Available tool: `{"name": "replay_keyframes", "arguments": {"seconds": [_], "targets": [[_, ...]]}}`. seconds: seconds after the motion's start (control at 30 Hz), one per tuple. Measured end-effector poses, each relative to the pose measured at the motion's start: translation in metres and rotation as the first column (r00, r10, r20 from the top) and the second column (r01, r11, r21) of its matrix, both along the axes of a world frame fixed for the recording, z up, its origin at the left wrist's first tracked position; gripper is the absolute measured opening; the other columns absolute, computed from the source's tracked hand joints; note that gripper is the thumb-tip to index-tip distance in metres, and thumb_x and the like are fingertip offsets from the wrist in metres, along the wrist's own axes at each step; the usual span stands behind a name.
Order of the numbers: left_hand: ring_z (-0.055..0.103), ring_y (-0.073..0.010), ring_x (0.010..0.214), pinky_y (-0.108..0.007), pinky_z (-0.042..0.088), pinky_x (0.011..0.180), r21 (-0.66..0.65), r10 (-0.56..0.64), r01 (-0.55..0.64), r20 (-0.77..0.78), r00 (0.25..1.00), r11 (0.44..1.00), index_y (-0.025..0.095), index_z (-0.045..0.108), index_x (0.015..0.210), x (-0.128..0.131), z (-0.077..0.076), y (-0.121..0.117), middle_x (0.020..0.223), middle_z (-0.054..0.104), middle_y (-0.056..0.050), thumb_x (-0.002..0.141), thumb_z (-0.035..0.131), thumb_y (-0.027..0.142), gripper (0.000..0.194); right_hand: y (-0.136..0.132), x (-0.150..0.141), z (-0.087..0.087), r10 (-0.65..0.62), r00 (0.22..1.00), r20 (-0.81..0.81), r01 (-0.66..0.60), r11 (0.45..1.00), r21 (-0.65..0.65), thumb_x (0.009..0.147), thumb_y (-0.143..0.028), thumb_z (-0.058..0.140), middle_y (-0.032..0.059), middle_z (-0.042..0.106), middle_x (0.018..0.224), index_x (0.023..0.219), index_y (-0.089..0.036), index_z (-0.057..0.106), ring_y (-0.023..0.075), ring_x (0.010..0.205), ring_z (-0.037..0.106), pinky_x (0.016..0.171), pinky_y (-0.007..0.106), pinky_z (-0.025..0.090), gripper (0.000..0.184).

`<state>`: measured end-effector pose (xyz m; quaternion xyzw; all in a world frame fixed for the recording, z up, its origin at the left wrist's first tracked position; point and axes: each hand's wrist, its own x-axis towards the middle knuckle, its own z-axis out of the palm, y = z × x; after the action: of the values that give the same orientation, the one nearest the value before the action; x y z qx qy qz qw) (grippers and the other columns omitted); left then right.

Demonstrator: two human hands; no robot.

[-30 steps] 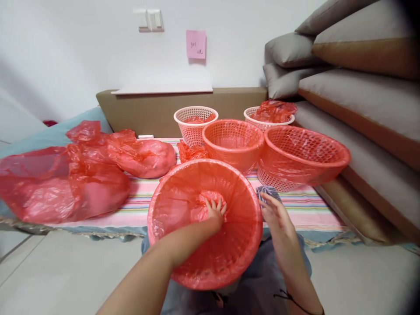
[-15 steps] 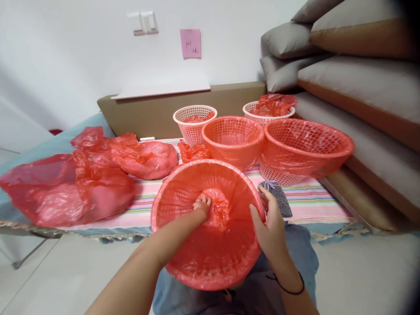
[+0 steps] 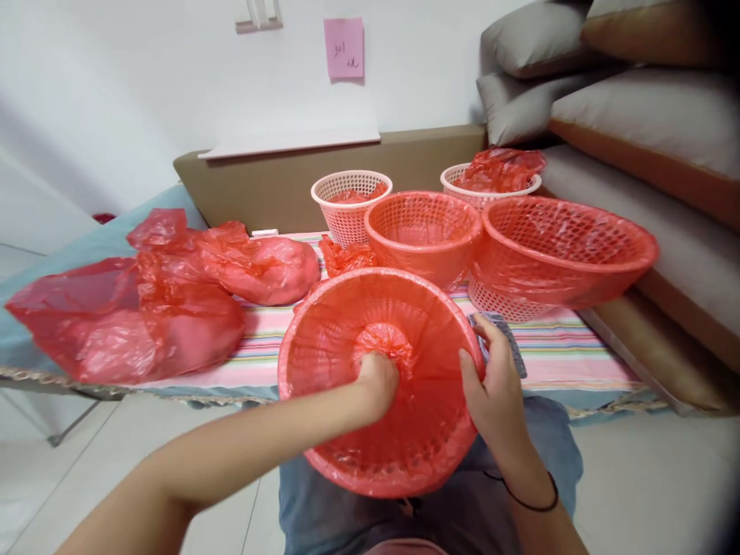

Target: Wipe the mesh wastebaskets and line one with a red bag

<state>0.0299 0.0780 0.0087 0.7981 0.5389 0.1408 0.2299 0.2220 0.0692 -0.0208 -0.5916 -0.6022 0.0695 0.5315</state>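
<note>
A round plastic basket (image 3: pixel 289 339) lined with a red plastic bag (image 3: pixel 433 424) tilts towards me above my lap. My left hand (image 3: pixel 378 379) reaches down inside it against the lining, near the bottom, with its fingers hidden from view. At the right side, my right hand (image 3: pixel 491 381) grips the basket's rim, thumb on the inner side and fingers outside. A grey knitted-looking piece (image 3: pixel 509 339) lies on the striped cloth behind that hand, partly covered by it.
Two red-wrapped baskets (image 3: pixel 422 243) (image 3: pixel 570 254) stand behind, with two pale pink baskets (image 3: pixel 351 220) (image 3: pixel 454 176) farther back. Red plastic bags (image 3: pixel 167 331) (image 3: pixel 277 270) lie to the left on the striped cloth (image 3: pixel 549 354). Grey cushions (image 3: pixel 647 116) are stacked at the right.
My left hand has moved slightly right and its fingers have turned out of sight. My right hand stays on the rim. The view has shifted a little.
</note>
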Motion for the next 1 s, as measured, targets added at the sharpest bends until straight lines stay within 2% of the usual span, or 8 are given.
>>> {"name": "replay_keyframes", "arguments": {"seconds": [0.13,0.23,0.3,0.37,0.47,0.63,0.8,1.0], "targets": [[0.057,-0.0315,0.119,-0.053,0.044,0.103,0.15,-0.022,0.028,-0.045,0.999,0.988,0.016,0.065,0.114,-0.021,0.023,-0.012,0.122,0.064,-0.016,0.092,0.055,0.022,0.025,0.002,0.005,0.002,0.015,0.995,0.098,-0.018,0.999,0.032,0.095,-0.032,0.044,0.0235,0.056,0.133,0.138,-0.007,0.046,0.0345,0.126,0.052,0.104,0.062,0.043,0.05],[0.045,-0.0314,0.133,-0.052,0.035,0.112,0.577,0.287,-0.326,0.16,0.944,0.749,0.018,0.055,0.13,-0.069,0.024,-0.027,0.139,0.053,-0.017,0.095,0.051,0.029,0.038,0.002,0.004,0.023,-0.041,0.97,0.241,0.016,0.995,0.102,0.094,-0.03,0.046,0.0236,0.051,0.138,0.133,-0.007,0.05,0.035,0.132,0.047,0.108,0.06,0.04,0.045],[0.05,-0.0322,0.127,-0.052,0.038,0.108,0.496,0.468,-0.584,0.348,0.812,0.643,0.017,0.054,0.13,-0.097,0.011,-0.036,0.134,0.056,-0.017,0.095,0.052,0.038,0.041,0.004,-0.009,0.049,-0.094,0.929,0.358,0.039,0.987,0.157,0.093,-0.025,0.049,0.0217,0.052,0.138,0.126,-0.009,0.056,0.0339,0.132,0.046,0.11,0.056,0.04,0.038],[0.055,-0.0308,0.122,-0.048,0.043,0.103,0.25,0.563,-0.73,0.496,0.661,0.637,0.018,0.053,0.131,-0.11,-0.006,-0.042,0.133,0.058,-0.015,0.095,0.05,0.046,0.046,0.012,-0.036,0.074,0.004,0.854,0.521,-0.052,0.996,0.078,0.093,-0.018,0.049,0.0182,0.058,0.13,0.12,-0.011,0.06,0.0301,0.123,0.054,0.105,0.049,0.046,0.031],[0.056,-0.0269,0.121,-0.041,0.043,0.103,-0.002,0.565,-0.734,0.639,0.522,0.68,0.02,0.057,0.128,-0.105,-0.027,-0.045,0.131,0.061,-0.011,0.095,0.047,0.05,0.045,0.035,-0.095,0.083,0.533,0.495,0.686,-0.156,0.831,-0.533,0.094,-0.009,0.045,0.0119,0.066,0.116,0.111,-0.015,0.064,0.0243,0.108,0.063,0.093,0.041,0.053,0.026],[0.061,-0.0234,0.111,-0.033,0.045,0.097,-0.118,0.529,-0.691,0.737,0.421,0.714,0.023,0.064,0.114,-0.09,-0.036,-0.043,0.116,0.069,-0.005,0.095,0.047,0.051,0.039,0.076,-0.161,0.009,0.644,0.417,0.642,0.037,0.693,-0.72,0.095,-0.026,0.061,0.0067,0.068,0.107,0.108,-0.013,0.065,0.019,0.095,0.067,0.083,0.038,0.058,0.019],[0.062,-0.0227,0.109,-0.032,0.047,0.094,-0.298,0.541,-0.581,0.785,0.301,0.757,0.026,0.068,0.11,-0.099,-0.038,-0.036,0.114,0.071,-0.003,0.093,0.051,0.052,0.036,0.087,-0.151,-0.064,0.638,0.41,0.652,-0.013,0.719,-0.695,0.095,-0.028,0.061,0.0101,0.058,0.132,0.121,-0.016,0.062,0.0258,0.121,0.057,0.099,0.049,0.05,0.028],[0.06,-0.0247,0.116,-0.038,0.046,0.101,-0.317,0.51,-0.492,0.796,0.327,0.811,0.025,0.065,0.116,-0.101,-0.039,-0.027,0.122,0.068,-0.005,0.095,0.046,0.053,0.039,0.088,-0.136,-0.104,0.656,0.421,0.626,-0.133,0.728,-0.673,0.09,-0.02,0.064,0.0116,0.038,0.155,0.137,-0.02,0.053,0.0351,0.146,0.027,0.115,0.065,0.026,0.048]]}}
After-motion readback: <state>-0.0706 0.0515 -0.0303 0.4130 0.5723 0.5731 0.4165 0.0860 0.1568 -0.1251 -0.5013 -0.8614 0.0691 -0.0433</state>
